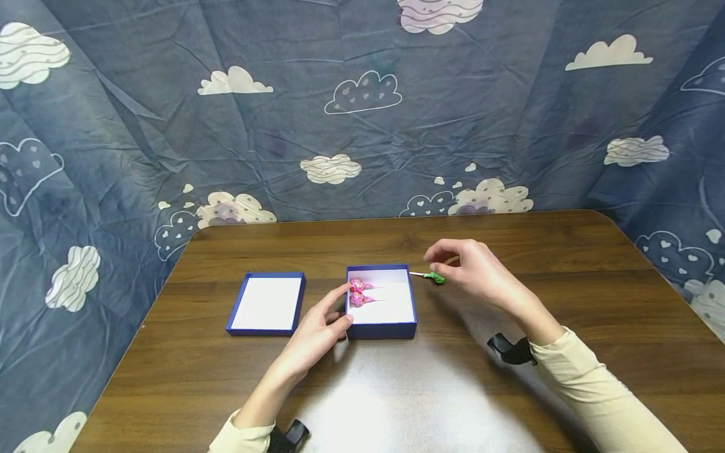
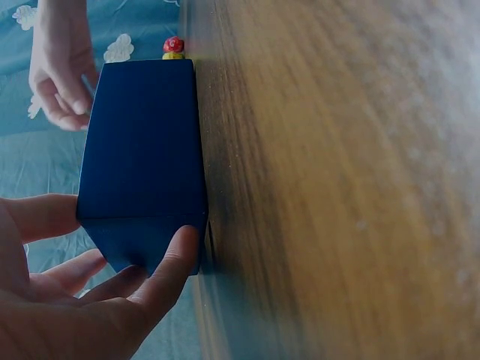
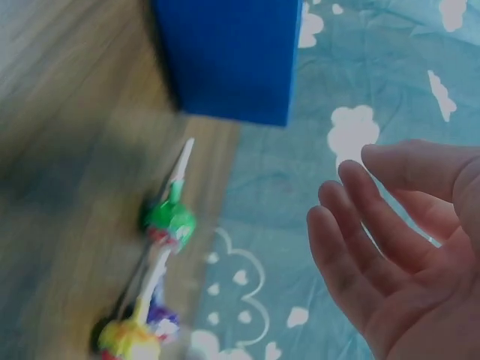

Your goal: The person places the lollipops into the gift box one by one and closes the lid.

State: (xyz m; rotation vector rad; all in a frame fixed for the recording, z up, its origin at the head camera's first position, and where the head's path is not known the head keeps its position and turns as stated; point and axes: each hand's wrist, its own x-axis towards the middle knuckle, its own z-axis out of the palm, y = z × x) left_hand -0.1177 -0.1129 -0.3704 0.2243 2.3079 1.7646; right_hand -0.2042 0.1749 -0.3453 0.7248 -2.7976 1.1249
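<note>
A blue box [image 1: 381, 330] with a white inside stands open-topped in the middle of the table. Two pink-wrapped lollipops [image 1: 359, 299] lie in it against the left wall. My left hand [image 1: 314, 327] holds the box at its left end, with thumb and fingers spread about the rim and side wall. To the right of the box lies a green-wrapped lollipop [image 1: 437, 277], its stick toward the box. My right hand [image 1: 476, 267] hovers over that side, fingers loosely bent and nothing between them. Yellow [image 3: 129, 341] and purple [image 3: 163, 322] lollipops show beyond the green one, mostly hidden by the hand in the head view.
The box's lid [image 1: 266, 303], white inside with a blue rim, lies to the left on the wooden table [image 1: 170, 352]. Behind the table's far edge hangs a blue cloud-patterned cloth [image 1: 283, 138].
</note>
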